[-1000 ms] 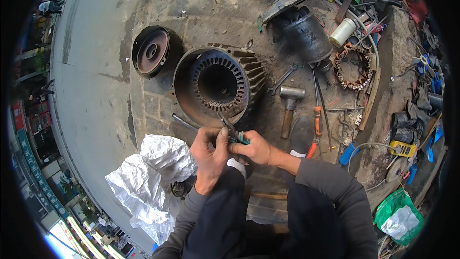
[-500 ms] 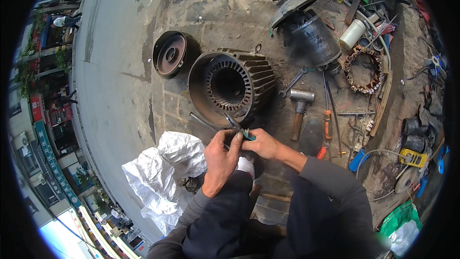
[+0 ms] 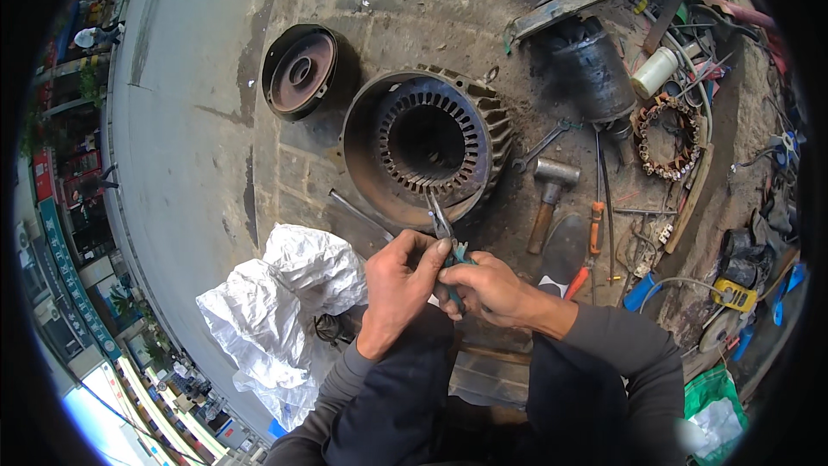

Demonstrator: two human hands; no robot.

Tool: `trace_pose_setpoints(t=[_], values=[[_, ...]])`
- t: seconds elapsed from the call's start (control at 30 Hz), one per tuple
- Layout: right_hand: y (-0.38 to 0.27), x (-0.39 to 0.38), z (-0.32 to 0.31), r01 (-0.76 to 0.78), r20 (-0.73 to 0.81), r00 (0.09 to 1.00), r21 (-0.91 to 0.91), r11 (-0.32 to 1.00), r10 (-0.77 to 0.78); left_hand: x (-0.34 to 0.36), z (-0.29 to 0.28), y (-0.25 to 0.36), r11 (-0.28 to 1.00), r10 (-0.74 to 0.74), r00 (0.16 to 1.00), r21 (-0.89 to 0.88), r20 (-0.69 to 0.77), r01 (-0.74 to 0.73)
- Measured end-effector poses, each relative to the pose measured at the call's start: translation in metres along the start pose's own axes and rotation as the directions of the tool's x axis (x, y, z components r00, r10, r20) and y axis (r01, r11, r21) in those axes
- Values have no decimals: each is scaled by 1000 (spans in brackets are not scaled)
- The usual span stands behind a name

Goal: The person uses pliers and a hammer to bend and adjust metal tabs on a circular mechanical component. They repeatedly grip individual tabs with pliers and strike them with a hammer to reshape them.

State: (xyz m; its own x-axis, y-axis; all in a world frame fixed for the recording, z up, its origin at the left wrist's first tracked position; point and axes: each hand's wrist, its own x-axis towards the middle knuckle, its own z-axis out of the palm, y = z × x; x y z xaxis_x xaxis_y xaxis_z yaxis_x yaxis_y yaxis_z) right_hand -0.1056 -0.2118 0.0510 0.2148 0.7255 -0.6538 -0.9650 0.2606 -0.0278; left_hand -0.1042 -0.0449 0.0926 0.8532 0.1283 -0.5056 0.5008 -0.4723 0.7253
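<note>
The person's right hand (image 3: 496, 292) grips teal-handled metal pliers (image 3: 442, 226) at the near rim of the round, finned brown metal housing (image 3: 364, 160), already open with seemingly bare slots, the left hand (image 3: 398, 283) curled alongside, its hold unclear, and whatever remains undone untellable.

Single head cam, left one of the pair, wide fisheye. Sitting above the person, facing steeply down at the right hand (image 3: 492, 289) gripping pliers (image 3: 442, 223), left hand (image 3: 401, 280) beside. Grip is falling near frame centre, fairly close. Sleeves (image 3: 621, 345) are showing below it, housing (image 3: 366, 171) beyond, street (image 3: 185, 173) bending toward the rim, far left.
</note>
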Motion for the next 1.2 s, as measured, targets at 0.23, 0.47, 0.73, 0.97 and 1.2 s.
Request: trace_pose_setpoints(t=[0.23,0.47,0.73,0.97,1.2], values=[[7,26,-23,299,103,954,-274,914,-281,5,0,-4,970,128,991,207,24,-130],[4,35,-39,305,152,952,-365,880,-267,0,3,-9,972,173,984,164,-29,-166],[-3,-2,-21,149,215,973,-296,944,-86,8,-6,-5,957,290,941,70,-174,-282],[-19,-8,-14,167,74,986,-440,882,-150,22,-1,3,926,373,919,105,-124,-362],[-36,-21,-10,-4,81,996,-217,976,22,31,-1,4,917,397,908,104,-137,-385]])
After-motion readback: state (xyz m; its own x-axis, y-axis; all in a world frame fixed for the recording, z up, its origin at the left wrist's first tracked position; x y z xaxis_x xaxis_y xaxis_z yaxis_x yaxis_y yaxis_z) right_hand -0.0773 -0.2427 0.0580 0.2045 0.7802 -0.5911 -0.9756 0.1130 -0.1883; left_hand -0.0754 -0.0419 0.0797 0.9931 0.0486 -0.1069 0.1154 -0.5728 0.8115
